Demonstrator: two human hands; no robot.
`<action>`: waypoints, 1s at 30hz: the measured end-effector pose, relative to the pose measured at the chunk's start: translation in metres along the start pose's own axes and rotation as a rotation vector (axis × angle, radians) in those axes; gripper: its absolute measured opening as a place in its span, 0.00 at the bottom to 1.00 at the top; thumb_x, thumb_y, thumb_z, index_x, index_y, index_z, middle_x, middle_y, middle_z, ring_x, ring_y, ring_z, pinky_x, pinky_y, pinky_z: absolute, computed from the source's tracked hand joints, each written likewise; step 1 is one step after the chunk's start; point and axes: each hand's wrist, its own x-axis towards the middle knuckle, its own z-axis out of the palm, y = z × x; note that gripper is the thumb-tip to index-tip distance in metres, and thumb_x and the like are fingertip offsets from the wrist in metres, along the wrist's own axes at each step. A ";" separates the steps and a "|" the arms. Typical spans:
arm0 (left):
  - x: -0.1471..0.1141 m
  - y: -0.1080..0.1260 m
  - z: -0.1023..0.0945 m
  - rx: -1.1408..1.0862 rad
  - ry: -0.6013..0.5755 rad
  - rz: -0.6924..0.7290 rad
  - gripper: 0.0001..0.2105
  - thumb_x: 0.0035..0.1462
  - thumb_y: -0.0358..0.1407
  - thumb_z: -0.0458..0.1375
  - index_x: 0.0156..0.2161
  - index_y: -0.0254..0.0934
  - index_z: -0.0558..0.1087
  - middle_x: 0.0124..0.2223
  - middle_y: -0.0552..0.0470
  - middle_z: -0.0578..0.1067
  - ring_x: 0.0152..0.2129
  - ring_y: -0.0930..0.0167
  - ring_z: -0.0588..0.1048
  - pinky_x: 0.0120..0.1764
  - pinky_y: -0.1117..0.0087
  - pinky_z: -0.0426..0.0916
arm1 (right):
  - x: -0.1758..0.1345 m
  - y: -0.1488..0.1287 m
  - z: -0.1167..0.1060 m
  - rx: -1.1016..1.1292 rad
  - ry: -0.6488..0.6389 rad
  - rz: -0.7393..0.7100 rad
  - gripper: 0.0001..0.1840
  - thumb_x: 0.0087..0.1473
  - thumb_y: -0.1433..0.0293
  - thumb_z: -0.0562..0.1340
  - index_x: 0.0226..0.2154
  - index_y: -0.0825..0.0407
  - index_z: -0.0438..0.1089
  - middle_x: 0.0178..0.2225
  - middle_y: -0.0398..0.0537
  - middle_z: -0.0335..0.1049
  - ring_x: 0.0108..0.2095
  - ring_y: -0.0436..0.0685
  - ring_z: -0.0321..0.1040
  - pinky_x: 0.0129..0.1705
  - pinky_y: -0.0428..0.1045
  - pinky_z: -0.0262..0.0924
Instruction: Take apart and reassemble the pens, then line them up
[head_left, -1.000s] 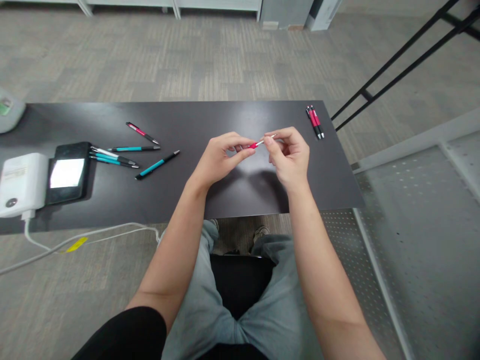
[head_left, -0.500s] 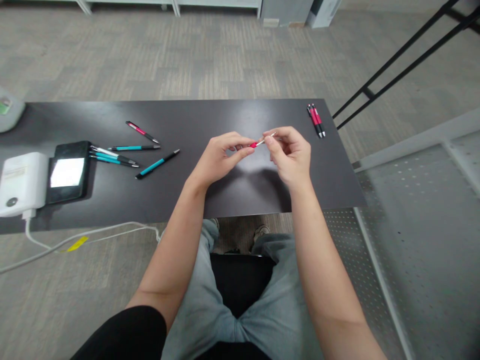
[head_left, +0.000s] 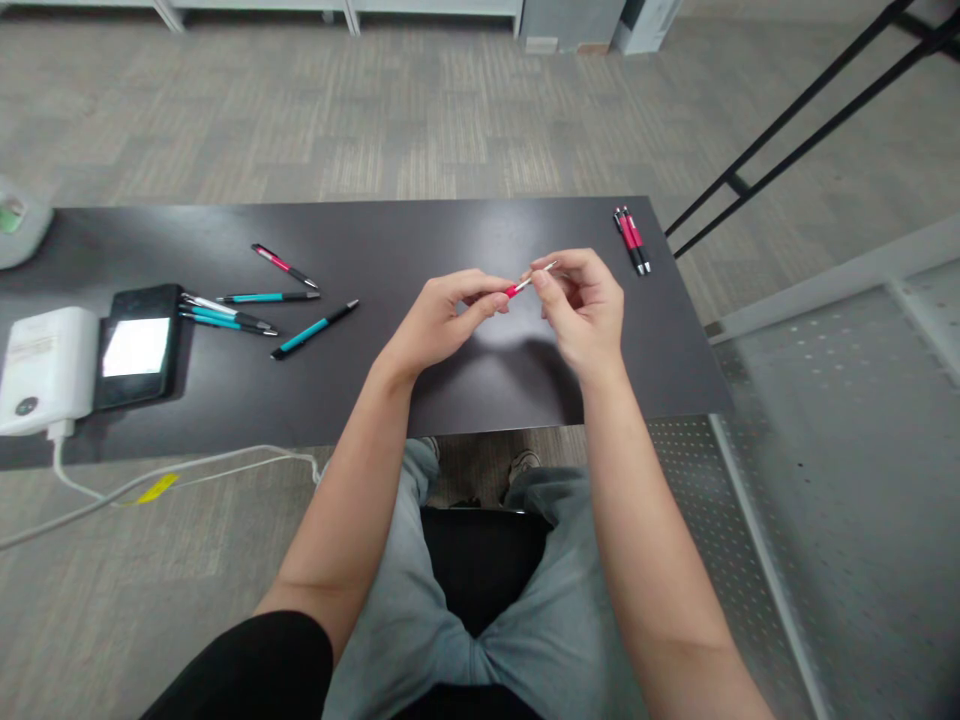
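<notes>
Above the middle of the table, my left hand (head_left: 456, 312) pinches a red pen barrel (head_left: 513, 291), most of it hidden behind the fingers. A thin pale pen refill (head_left: 524, 283) sticks out of the barrel's right end. My right hand (head_left: 586, 308) is closed on this refill between thumb and fingertips, and its pointed tip shows above the thumb. The two hands are a short gap apart, joined by the pen parts.
On the dark table (head_left: 480, 385), two red pens (head_left: 632, 240) lie at the far right. Left of my hands are a red pen (head_left: 285, 265), several blue pens (head_left: 315, 329), a black device with a lit screen (head_left: 136, 345) and a white power bank (head_left: 49, 370) with a cable.
My right hand has shifted very slightly, and a bit more of the refill shows between the hands and past the thumb. The pens on the table have not moved.
</notes>
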 end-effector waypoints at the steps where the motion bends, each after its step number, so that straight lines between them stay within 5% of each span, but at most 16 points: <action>1: 0.000 0.000 0.000 -0.005 0.004 0.002 0.28 0.74 0.66 0.66 0.49 0.42 0.90 0.40 0.46 0.87 0.37 0.64 0.83 0.46 0.62 0.78 | 0.000 0.000 0.001 -0.009 0.007 -0.015 0.31 0.64 0.35 0.77 0.44 0.43 0.78 0.40 0.46 0.81 0.32 0.55 0.73 0.33 0.53 0.76; 11: 0.000 0.001 0.001 0.013 0.040 -0.013 0.27 0.70 0.67 0.70 0.48 0.43 0.90 0.44 0.45 0.89 0.39 0.62 0.84 0.48 0.61 0.79 | -0.001 0.002 0.010 -0.067 0.077 -0.074 0.30 0.64 0.36 0.77 0.41 0.43 0.76 0.44 0.47 0.81 0.33 0.54 0.72 0.34 0.53 0.73; 20: -0.002 0.003 -0.018 -0.002 0.176 -0.022 0.31 0.66 0.70 0.71 0.48 0.42 0.88 0.42 0.45 0.88 0.37 0.63 0.84 0.44 0.62 0.80 | -0.002 0.007 0.019 -0.077 -0.041 0.012 0.26 0.70 0.38 0.73 0.53 0.40 0.83 0.48 0.47 0.83 0.36 0.57 0.76 0.38 0.54 0.75; 27: -0.009 -0.013 -0.049 0.078 0.327 -0.032 0.30 0.70 0.69 0.69 0.52 0.42 0.86 0.43 0.47 0.87 0.34 0.67 0.83 0.39 0.66 0.78 | -0.014 0.003 0.042 -0.450 -0.492 -0.029 0.10 0.73 0.57 0.74 0.49 0.44 0.85 0.51 0.51 0.83 0.46 0.65 0.79 0.53 0.59 0.76; 30: -0.011 -0.016 -0.054 0.112 0.334 -0.055 0.30 0.70 0.68 0.69 0.51 0.42 0.86 0.43 0.47 0.87 0.37 0.66 0.84 0.41 0.66 0.79 | -0.019 0.002 0.051 -0.574 -0.594 -0.043 0.08 0.72 0.61 0.75 0.50 0.43 0.84 0.55 0.53 0.82 0.53 0.69 0.81 0.56 0.62 0.76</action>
